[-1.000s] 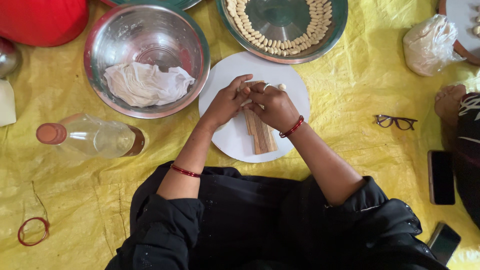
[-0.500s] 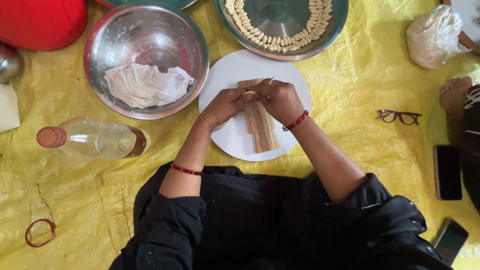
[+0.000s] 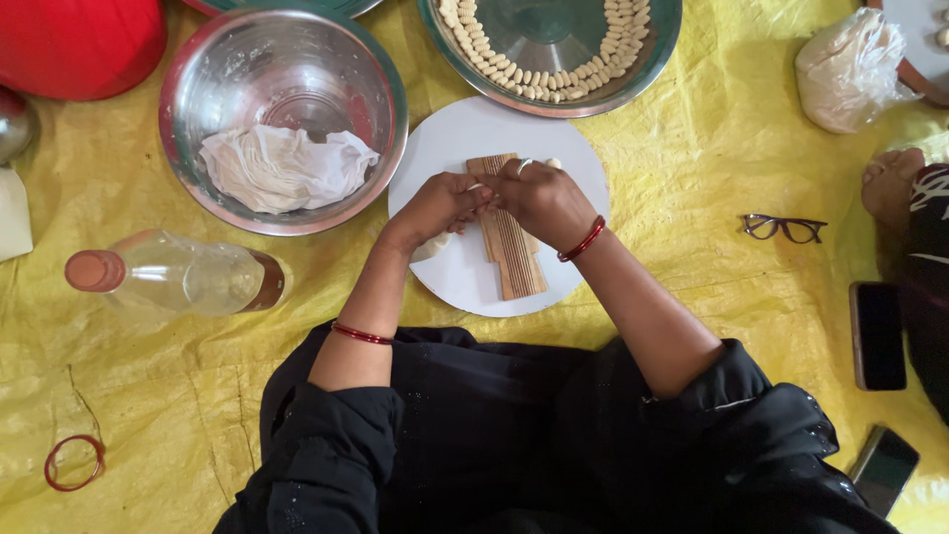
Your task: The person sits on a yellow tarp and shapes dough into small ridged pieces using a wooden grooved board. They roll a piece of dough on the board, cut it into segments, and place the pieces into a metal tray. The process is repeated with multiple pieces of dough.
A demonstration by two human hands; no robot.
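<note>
A small ridged wooden board (image 3: 511, 242), pale brown and roughly rectangular, is lying on a round white plate (image 3: 465, 138) on the yellow plastic sheet (image 3: 692, 218) spread over the floor. Both of the person's hands are meeting over the upper half of the board: the left hand (image 3: 440, 206) and the right hand (image 3: 542, 198) have their fingers curled in and pressed together, apparently pinching a small pale piece of dough between them, though the piece itself is mostly hidden. A second ago the hands were sitting slightly higher on the plate with the board largely covered; now more of the board's lower end is showing, which suggests the dough is being rolled along the ridges. A soft lump of pale dough (image 3: 432, 247) is peeking out under the left wrist. Beyond the plate, a wide steel tray (image 3: 652, 59) is holding rows of small shaped dough pieces (image 3: 539, 79). To the left, a large steel bowl (image 3: 188, 129) is holding a crumpled white cloth (image 3: 282, 168), and a clear plastic bottle with an orange cap (image 3: 178, 277) is lying on its side. To the right, black-framed spectacles (image 3: 784, 228), a tied plastic bag (image 3: 850, 69) and two dark phones (image 3: 878, 336) are resting on the sheet.
</note>
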